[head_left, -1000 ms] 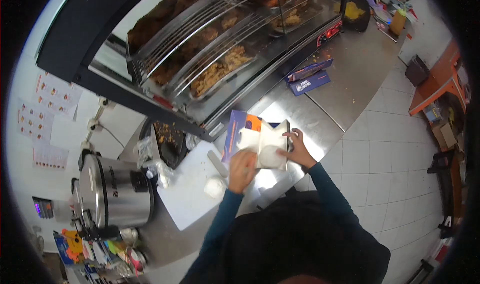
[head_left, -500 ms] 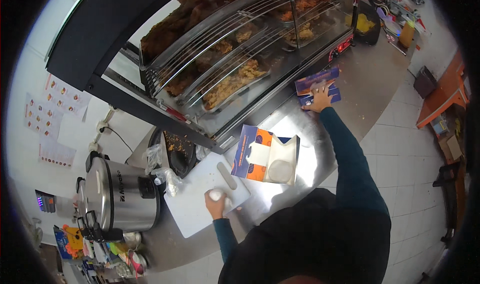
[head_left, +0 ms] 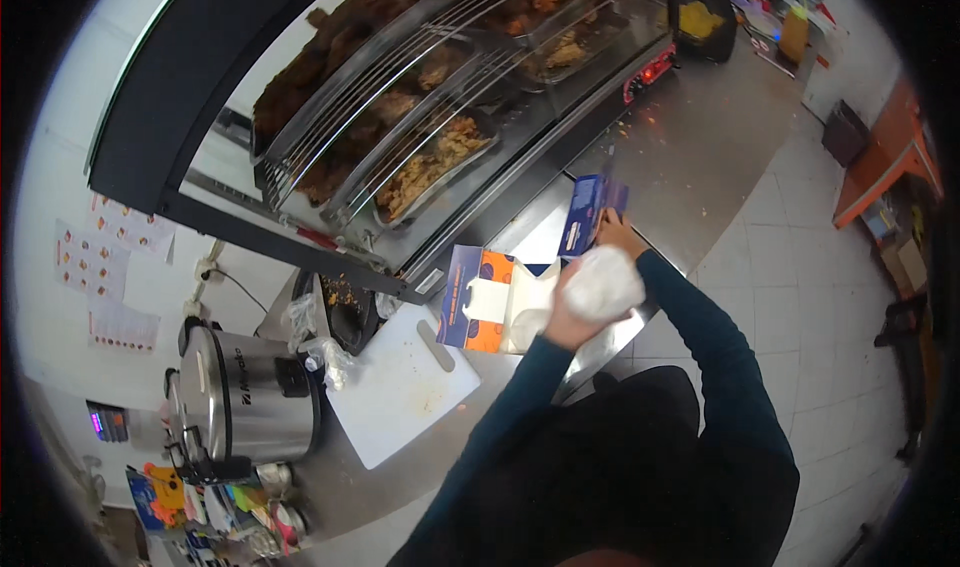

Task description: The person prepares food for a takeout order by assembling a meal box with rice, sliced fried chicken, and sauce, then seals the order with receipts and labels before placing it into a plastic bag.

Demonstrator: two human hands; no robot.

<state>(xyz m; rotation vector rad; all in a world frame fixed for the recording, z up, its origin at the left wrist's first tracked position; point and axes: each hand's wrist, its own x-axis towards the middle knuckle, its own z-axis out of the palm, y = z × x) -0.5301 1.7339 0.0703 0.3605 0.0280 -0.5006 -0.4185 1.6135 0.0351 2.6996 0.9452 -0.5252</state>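
My left hand (head_left: 572, 325) is closed round a white, rounded, wrapped bundle (head_left: 605, 283), raised above the counter; its contents are hidden. Just beyond it, my right hand (head_left: 618, 233) grips a blue and purple cardboard box (head_left: 582, 217), which stands on edge. Below and left of that box lies an open takeaway box (head_left: 490, 302) with a blue and orange lid and a pale inside. A round white bundle (head_left: 523, 329) sits in it, partly covered by my left hand and forearm.
A glass food warmer (head_left: 500, 182) with trays of fried chicken runs along the far side. A white cutting board (head_left: 400, 397) lies at left, near a large steel rice cooker (head_left: 255, 392) and a dark pan (head_left: 345, 307). A black tub (head_left: 700, 27) stands at far right.
My left hand has carried the white bundle from the cutting board rightward, over near the open box. My right hand has drawn the blue box closer and turned it upright.
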